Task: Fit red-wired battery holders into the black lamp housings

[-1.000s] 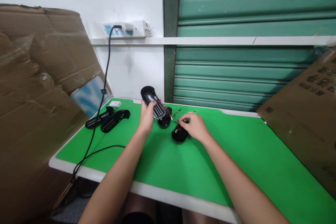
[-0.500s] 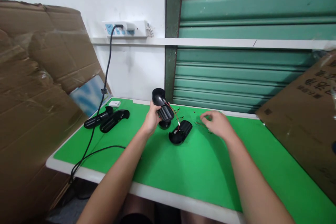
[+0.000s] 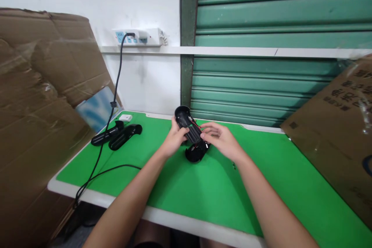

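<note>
A black plastic housing half is tilted up in my left hand, its hollow inner side facing me and my thumb pressed inside it. Thin red wires run along its right side. My right hand is at that same edge with thumb and fingers drawn together; whatever they pinch is too small to make out. Below, a second black housing half lies on the green table mat, partly hidden by the held half and my right fingers.
Two black curved shells lie at the left beside a small white box. A black cable drops from the wall power strip across the table. Cardboard stands at the left and right. Tiny dark bits lie right of centre.
My right hand has moved left from the mat to the held housing half. My left hand has turned that half so its inside faces me more.
</note>
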`<control>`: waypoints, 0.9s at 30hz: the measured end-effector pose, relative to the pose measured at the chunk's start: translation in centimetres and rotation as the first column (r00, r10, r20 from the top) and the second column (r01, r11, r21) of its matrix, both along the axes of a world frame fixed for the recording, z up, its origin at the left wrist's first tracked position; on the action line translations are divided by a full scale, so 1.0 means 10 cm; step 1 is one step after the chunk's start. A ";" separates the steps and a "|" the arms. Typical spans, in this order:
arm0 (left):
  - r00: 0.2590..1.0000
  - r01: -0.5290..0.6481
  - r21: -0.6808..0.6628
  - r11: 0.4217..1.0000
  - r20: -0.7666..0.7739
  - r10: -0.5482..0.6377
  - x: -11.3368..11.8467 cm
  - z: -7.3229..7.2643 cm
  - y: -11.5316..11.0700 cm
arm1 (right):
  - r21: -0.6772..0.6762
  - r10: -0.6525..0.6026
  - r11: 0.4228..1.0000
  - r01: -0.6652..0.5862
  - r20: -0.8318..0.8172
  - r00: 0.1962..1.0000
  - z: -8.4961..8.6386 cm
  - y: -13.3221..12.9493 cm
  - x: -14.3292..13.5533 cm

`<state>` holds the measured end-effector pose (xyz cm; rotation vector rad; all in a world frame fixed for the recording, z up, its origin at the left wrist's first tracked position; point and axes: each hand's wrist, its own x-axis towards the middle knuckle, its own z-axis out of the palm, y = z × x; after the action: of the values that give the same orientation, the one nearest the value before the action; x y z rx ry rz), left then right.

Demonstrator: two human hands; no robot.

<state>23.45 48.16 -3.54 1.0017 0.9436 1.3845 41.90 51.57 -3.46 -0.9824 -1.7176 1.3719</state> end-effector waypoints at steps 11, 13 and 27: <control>0.925 0.376 -0.207 0.903 0.150 -0.350 -0.28 0.23 -0.06 | -0.094 0.062 0.993 -0.070 -0.092 0.994 0.15 0.03 0.21; 0.871 0.490 -0.296 0.820 0.142 -0.470 -0.31 0.25 -0.09 | -0.090 0.125 0.988 -0.127 -0.031 0.992 0.17 0.02 0.24; 0.975 0.219 -0.198 0.955 0.080 -0.207 -0.11 0.19 -0.10 | 0.258 -0.008 0.966 -0.017 0.096 0.995 0.21 -0.10 0.15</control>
<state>22.31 47.19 -1.62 0.8744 0.8879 1.1062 43.35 50.57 -1.39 -0.9091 -1.9143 1.0829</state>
